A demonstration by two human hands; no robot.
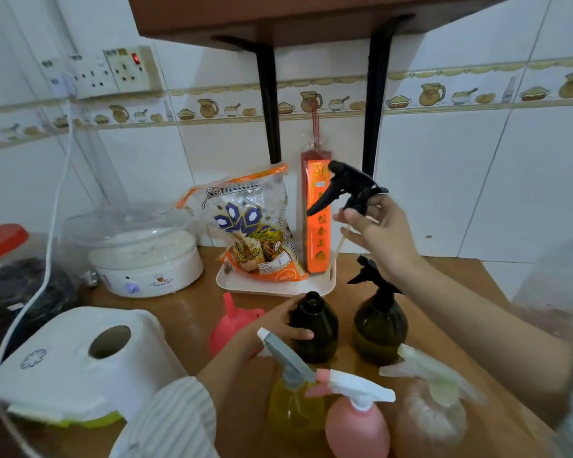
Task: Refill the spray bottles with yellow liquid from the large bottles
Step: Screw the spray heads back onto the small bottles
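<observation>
Showing the right hand (pixel 376 226) pinching a black spray head (pixel 348 190), dip tube slanting down-left, raised beyond and right of the uncapped dark bottle (pixel 313 328). Left hand (pixel 278 328), the nearer grip, wraps that upright bottle on the bench (pixel 186 312); pink funnel (pixel 232 319) just left.

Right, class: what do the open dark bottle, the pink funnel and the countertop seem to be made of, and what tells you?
Open dark bottle: likely tinted plastic, glossy, with soft highlights on its shoulder.
Pink funnel: likely plastic, smooth, one even colour with a dull sheen.
Countertop: wood or wood-look laminate, brown and matt; the picture cannot settle which.
</observation>
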